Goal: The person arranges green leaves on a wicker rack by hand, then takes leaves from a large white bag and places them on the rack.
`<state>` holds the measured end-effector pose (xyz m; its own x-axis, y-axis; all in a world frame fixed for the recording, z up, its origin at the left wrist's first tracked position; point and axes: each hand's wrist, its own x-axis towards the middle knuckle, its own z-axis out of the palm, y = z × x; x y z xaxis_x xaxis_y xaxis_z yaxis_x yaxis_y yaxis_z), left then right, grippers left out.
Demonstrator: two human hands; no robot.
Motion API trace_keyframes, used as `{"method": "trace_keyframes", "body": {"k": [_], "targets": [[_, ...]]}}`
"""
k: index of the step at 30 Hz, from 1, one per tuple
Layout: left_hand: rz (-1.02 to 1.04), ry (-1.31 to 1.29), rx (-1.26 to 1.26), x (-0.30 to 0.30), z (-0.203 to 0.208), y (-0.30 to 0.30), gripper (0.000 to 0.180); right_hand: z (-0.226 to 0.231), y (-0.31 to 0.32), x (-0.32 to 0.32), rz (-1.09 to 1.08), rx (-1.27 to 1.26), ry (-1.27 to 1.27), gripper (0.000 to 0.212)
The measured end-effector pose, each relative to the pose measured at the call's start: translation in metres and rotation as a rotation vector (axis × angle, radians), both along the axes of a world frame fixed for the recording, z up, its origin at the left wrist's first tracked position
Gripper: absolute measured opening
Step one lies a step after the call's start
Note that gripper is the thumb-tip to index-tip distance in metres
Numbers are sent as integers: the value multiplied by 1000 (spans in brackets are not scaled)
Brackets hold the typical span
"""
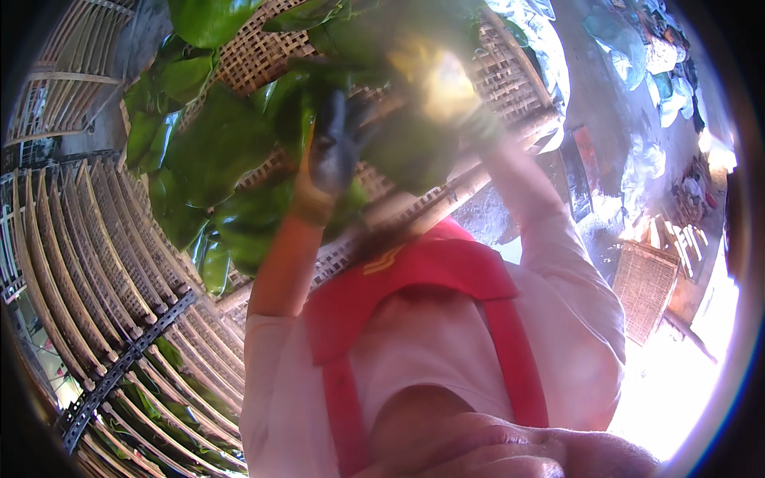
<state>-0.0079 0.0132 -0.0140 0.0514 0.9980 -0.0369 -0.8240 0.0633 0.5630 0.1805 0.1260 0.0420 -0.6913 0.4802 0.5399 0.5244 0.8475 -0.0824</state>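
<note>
Large green leaves (211, 147) lie overlapping on a woven bamboo tray (259, 52) in front of me. My left hand (333, 147), in a dark glove, is over the leaves near the tray's middle. Its fingers are blurred, so its grip is not clear. Further right, my right hand (476, 119) reaches in over the tray beside a blurred green leaf (410, 143). Glare and motion smear cover its fingers, and I cannot tell whether that leaf is held.
At left, slatted racks (88, 263) carry several woven trays, with green leaves (179, 398) on the lower ones. A dark perforated metal bar (127, 366) runs across them. To the right stand a wicker basket (644, 287) and a heap of plastic bags (649, 60).
</note>
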Motion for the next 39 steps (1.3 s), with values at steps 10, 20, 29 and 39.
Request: {"method": "trace_keyframes", "body": {"k": [10, 20, 29, 39], "targets": [[39, 1064, 75, -5, -38, -20, 43, -61, -93, 30, 95, -1234, 894, 52], [-6, 1195, 120, 99, -68, 18, 44, -23, -13, 168, 21, -1151, 771, 42], [-28, 968, -99, 179, 27, 54, 40, -62, 94, 181, -259, -691, -124, 45], [108, 387, -57, 123, -20, 85, 36, -41, 164, 105, 309, -1206, 601, 28]]}}
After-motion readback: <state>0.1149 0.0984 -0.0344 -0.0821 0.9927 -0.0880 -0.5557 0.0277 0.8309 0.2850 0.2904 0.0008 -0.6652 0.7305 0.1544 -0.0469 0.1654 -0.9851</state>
